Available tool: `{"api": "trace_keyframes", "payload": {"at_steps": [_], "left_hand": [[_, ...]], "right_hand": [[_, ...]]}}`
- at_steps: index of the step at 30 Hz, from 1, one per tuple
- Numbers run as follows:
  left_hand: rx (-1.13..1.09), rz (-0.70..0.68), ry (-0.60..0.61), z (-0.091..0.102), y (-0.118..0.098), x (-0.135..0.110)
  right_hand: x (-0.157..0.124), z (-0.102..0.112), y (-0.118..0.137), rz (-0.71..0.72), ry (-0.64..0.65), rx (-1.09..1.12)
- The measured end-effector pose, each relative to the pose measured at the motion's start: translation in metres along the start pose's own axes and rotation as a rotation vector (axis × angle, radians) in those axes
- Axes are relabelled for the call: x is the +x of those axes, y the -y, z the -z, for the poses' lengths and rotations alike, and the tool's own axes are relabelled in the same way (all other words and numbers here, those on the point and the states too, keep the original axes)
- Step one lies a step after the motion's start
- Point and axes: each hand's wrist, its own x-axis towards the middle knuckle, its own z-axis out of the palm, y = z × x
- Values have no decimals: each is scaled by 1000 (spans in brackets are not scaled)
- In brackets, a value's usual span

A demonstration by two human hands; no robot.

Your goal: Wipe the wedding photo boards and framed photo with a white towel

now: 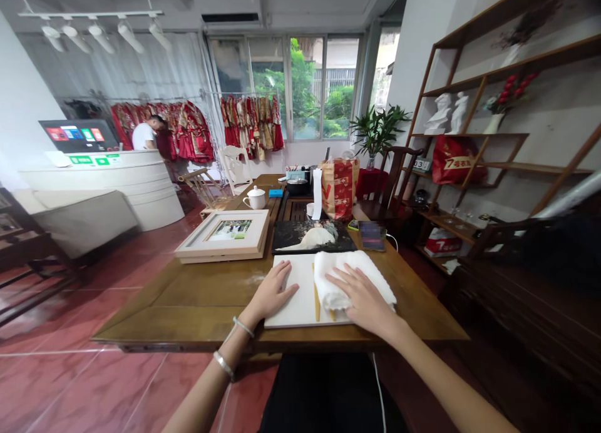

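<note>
On the near part of the wooden table lies a flat white board (291,301). My left hand (273,288) rests on its left side, fingers stretched out and thumb apart, holding nothing. A white fluffy cloth (375,276) covers the board's right side, and my right hand (361,295) lies on top of it with spread fingers. Yellowish strips (316,295) show at the cloth's left edge, partly hidden beneath it. Just behind the board is a dark photo panel (347,238) with a figure in white. A pale picture frame (256,229) sits to the left, stacked on another frame.
Farther back stand a lidded white mug (256,199), a small blue box (275,193) and a red-and-tan paper bag (340,189). A phone (372,236) with a white cable lies at the right. Another person (144,136) is behind the white counter (141,176).
</note>
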Motion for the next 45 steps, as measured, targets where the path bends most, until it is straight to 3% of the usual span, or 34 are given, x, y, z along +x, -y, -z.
{"api": "trace_keyframes", "payload": {"at_steps": [4,7,16,20,24,31,34,37,45], "left_hand": [[7,-6,5,0,-1,0],[9,-19,11,0,0,0],[18,-23,28,1,2,0],[1,-17,24,1,1,0],[-20,-6,19,1,-1,1],[-9,-1,4,0,-2,0],[-3,-15,7,-1,-1,0],[1,-25,8,0,0,0],[-3,-35,20,0,2,0]], "right_hand": [[-50,6,14,44,6,16],[-56,11,12,51,30,53],[46,9,-23,-60,81,110],[64,6,-27,-90,66,113],[41,6,-15,-84,65,100],[-53,5,21,24,59,23],[-65,6,26,44,60,38],[-45,9,20,20,81,69],[56,11,-8,-40,94,133]]}}
